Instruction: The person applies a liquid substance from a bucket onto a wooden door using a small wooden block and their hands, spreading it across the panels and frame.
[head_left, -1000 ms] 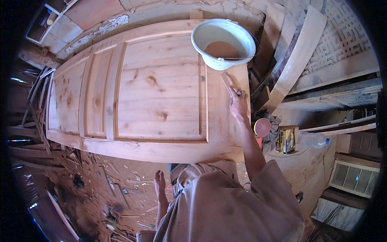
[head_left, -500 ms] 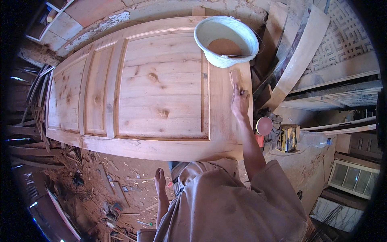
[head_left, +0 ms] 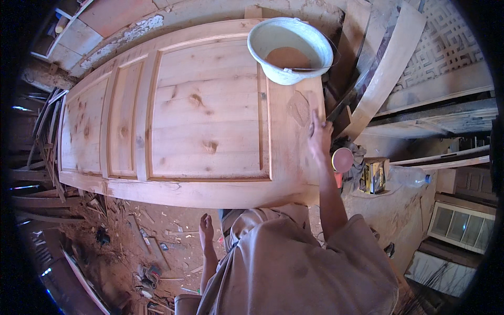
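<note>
A panelled wooden door (head_left: 210, 105) lies flat in front of me. My right hand (head_left: 320, 140) is at its right end, fingers closed round a flat wooden piece (head_left: 314, 101) pressed against the frame of the door. Just left of those fingers, a brown patch of paste-like material (head_left: 299, 110) is smeared on the wood. Beyond it stands a pale bucket (head_left: 286, 77) with a wire handle and brown material inside. My left hand (head_left: 206, 229) hangs beside my body, holding nothing, its fingers loosely extended.
Right of the door are a round pinkish disc (head_left: 342, 159), dark crumpled cloth (head_left: 358, 155), a yellow-and-black box (head_left: 374, 176) and a plastic bottle (head_left: 412, 177). Curved boards (head_left: 386, 76) lean at the far right. Offcuts (head_left: 157, 252) and shavings litter the floor at left.
My right hand has shifted right and slightly toward me with the flat piece, uncovering the brown smeared patch. The left hand still hangs in about the same place.
</note>
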{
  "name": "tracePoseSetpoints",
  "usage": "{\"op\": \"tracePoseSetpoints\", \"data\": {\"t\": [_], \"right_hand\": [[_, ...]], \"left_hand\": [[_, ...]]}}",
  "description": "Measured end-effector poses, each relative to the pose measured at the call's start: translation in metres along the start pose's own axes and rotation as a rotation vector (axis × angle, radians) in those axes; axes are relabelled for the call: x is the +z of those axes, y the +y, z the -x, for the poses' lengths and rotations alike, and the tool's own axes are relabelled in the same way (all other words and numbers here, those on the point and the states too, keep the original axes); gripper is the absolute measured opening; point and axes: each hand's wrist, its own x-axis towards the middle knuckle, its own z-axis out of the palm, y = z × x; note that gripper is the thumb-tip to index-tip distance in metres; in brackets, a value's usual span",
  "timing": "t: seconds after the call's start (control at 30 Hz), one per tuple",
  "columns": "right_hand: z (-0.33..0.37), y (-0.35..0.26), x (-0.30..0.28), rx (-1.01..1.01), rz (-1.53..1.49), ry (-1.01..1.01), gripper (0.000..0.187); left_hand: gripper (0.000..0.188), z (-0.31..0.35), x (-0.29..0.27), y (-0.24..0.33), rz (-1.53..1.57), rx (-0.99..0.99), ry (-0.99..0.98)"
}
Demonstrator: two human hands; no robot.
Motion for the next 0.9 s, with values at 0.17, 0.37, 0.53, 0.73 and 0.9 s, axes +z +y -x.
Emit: {"op": "tracePoseSetpoints", "data": {"t": [0.17,0.37,0.53,0.73,0.9], "right_hand": [[-0.047,0.025,0.019,0.004,0.186,-0.022,0.052],[-0.028,-0.003,0.015,-0.039,0.125,-0.038,0.053],[-0.002,-0.030,0.016,-0.094,0.071,-0.060,0.054],[0.025,-0.040,0.013,-0.102,-0.071,-0.078,0.051],[-0.011,-0.008,0.003,-0.066,0.020,-0.007,0.050]], "left_hand": [[0.045,0.007,-0.010,0.005,0.105,-0.016,0.037],[0.046,0.023,-0.006,0.005,0.031,-0.062,0.029],[0.046,0.023,0.006,-0.002,-0.052,-0.069,-0.014],[0.046,0.004,0.006,-0.002,0.039,-0.001,-0.016],[0.047,0.003,-0.006,0.003,0.065,0.024,0.018]]}}
